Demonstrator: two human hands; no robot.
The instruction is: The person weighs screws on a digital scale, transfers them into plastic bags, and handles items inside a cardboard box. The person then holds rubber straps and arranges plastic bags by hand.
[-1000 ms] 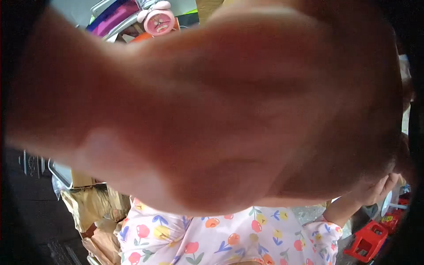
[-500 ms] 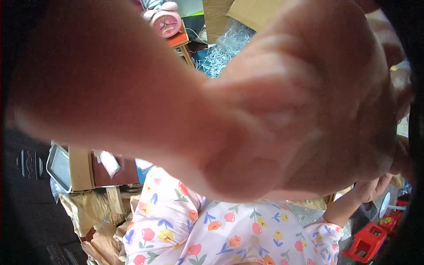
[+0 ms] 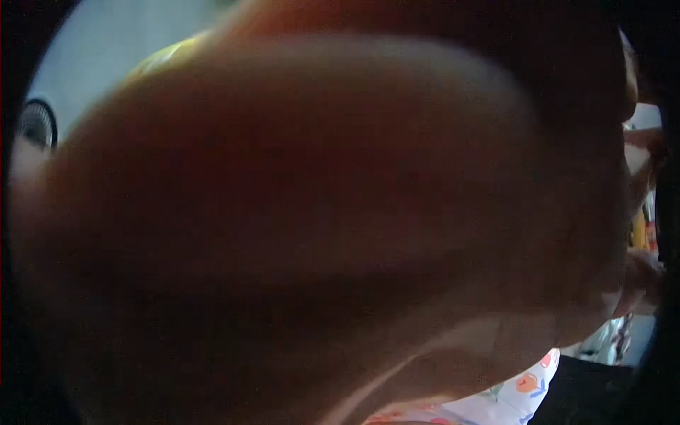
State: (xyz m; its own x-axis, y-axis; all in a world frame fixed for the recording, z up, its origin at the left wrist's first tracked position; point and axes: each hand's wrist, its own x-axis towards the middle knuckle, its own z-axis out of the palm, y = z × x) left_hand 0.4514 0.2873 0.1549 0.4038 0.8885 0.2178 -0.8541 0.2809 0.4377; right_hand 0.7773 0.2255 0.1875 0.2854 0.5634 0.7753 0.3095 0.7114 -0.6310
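A large hand, which looks like my left hand (image 3: 340, 198), fills most of the head view, very close to the lens, dark and blurred. Its palm side faces the camera. At the right edge several fingers bend round the rim of the view, so the hand appears closed on the head camera itself, whose body is not seen. Below it a strip of white floral clothing (image 3: 528, 386) shows. My right hand cannot be made out. Most of what lies ahead is hidden behind the palm.
A pale wall (image 3: 120, 49) shows at the upper left, with a dark round fan (image 3: 39, 124) at the left edge. Something yellow (image 3: 166, 58) peeks over the hand. Small parts of a cluttered background show between the fingers on the right.
The view has swung up from the lap and the cluttered floor to the wall and fan. The large hand now covers more of the lens. The smaller right hand has left the view.
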